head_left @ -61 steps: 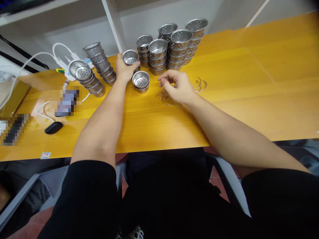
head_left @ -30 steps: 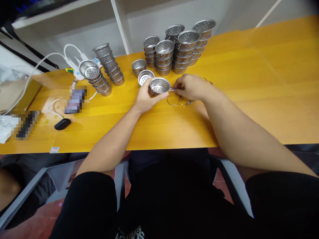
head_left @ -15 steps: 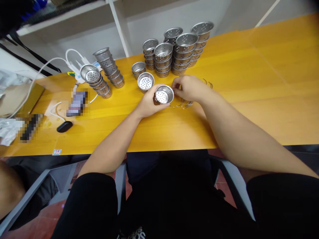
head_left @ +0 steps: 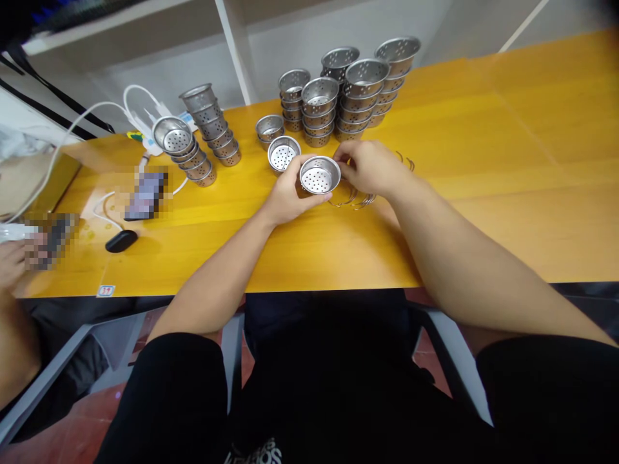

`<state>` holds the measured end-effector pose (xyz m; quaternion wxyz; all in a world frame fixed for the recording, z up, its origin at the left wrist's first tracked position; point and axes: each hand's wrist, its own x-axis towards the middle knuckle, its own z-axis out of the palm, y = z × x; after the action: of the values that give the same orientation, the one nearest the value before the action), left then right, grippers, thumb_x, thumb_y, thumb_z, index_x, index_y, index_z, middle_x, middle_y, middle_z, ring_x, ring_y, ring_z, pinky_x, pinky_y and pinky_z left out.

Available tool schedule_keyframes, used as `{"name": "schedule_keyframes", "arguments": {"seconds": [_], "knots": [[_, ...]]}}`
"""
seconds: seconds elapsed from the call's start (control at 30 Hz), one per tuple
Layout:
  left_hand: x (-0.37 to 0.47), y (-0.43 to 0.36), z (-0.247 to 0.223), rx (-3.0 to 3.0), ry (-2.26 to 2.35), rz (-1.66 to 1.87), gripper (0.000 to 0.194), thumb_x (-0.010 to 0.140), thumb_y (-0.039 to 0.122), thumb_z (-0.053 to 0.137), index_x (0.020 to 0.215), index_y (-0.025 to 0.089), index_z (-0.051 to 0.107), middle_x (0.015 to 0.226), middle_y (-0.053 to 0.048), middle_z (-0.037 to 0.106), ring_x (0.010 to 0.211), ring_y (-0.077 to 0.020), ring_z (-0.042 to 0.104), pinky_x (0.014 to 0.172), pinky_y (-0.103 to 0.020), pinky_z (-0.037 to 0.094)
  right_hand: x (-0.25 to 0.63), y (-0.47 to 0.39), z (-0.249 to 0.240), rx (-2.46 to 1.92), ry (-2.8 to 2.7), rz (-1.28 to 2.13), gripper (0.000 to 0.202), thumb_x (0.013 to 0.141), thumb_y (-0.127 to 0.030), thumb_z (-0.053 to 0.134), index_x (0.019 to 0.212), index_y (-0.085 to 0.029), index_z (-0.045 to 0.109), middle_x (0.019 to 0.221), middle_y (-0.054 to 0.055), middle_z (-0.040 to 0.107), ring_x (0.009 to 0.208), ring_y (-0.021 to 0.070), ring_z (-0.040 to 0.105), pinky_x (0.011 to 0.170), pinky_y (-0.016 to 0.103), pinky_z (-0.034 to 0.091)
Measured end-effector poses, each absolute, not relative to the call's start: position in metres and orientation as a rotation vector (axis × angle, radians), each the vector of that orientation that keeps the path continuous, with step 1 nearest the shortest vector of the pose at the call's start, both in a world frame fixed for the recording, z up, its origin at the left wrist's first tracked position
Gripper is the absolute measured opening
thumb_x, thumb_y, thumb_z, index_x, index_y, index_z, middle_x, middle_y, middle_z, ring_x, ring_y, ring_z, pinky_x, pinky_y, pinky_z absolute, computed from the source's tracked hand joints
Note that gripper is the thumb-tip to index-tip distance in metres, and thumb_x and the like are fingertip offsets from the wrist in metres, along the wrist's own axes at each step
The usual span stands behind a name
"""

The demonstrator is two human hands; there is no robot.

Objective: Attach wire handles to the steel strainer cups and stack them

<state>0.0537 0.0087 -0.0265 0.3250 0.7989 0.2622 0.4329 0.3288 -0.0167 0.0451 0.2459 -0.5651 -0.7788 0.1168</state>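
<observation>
My left hand is wrapped round a perforated metal strainer cup, its open mouth tilted up toward me. At the cup's right rim is my right hand, thumb and fingertips pinched together; what they hold, if anything, is too small to make out. Thin bent wire pieces lie on the table beneath and beside my right hand. Just behind my left hand stands another perforated cup with a thin wire across its mouth. A short stack of cups is behind that one.
Tall stacks of perforated cups stand at the back, and two leaning stacks stand to the left. A phone, a black oval device and white cables lie farther left. Another person's hand is at the far left edge.
The cup in my left hand has tipped a little and risen slightly in view, with my right fingers still at its rim. Another person's hand has come onto the table at far left.
</observation>
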Motion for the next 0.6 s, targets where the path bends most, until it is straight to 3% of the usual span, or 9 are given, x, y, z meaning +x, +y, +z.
{"name": "schedule_keyframes", "arguments": {"seconds": [0.17,0.33,0.5,0.6], "knots": [[0.0538,0.0113,-0.0302,2.087,0.687,1.136,0.108,0.093,0.097,0.103,0.169,0.03,0.062,0.168,-0.019,0.076,0.159,-0.0435,0.08,0.138,-0.065,0.071,0.328,-0.0191,0.0491,-1.527,-2.143,0.334,0.025,0.112,-0.044,0.07,0.119,-0.032,0.091,0.125,0.017,0.098,0.115,0.0488,0.089,0.107,0.066,0.071],[0.0559,0.0114,-0.031,2.076,0.729,1.127,0.106,0.094,0.095,0.102,0.169,0.033,0.062,0.16,-0.015,0.076,0.154,-0.0424,0.08,0.136,-0.065,0.069,0.328,-0.0188,0.049,-1.517,-2.163,0.338,0.024,0.111,-0.044,0.07,0.118,-0.034,0.091,0.121,0.016,0.098,0.111,0.0481,0.088,0.105,0.065,0.071],[0.0525,0.0142,-0.0254,2.15,0.689,1.199,0.115,0.082,0.102,0.109,0.166,0.035,0.067,0.157,-0.013,0.076,0.151,-0.0437,0.079,0.141,-0.071,0.065,0.3281,-0.0167,0.0449,-1.535,-2.2,0.331,0.021,0.11,-0.042,0.07,0.117,-0.032,0.087,0.12,0.017,0.096,0.111,0.0479,0.088,0.105,0.063,0.069],[0.0502,0.016,-0.0229,2.177,0.678,1.244,0.111,0.077,0.102,0.113,0.156,0.035,0.075,0.152,-0.012,0.078,0.149,-0.0435,0.079,0.142,-0.073,0.065,0.3282,-0.0158,0.0435,-1.554,-2.201,0.355,0.017,0.11,-0.042,0.072,0.114,-0.032,0.085,0.12,0.017,0.096,0.111,0.0471,0.087,0.106,0.062,0.069]]}}
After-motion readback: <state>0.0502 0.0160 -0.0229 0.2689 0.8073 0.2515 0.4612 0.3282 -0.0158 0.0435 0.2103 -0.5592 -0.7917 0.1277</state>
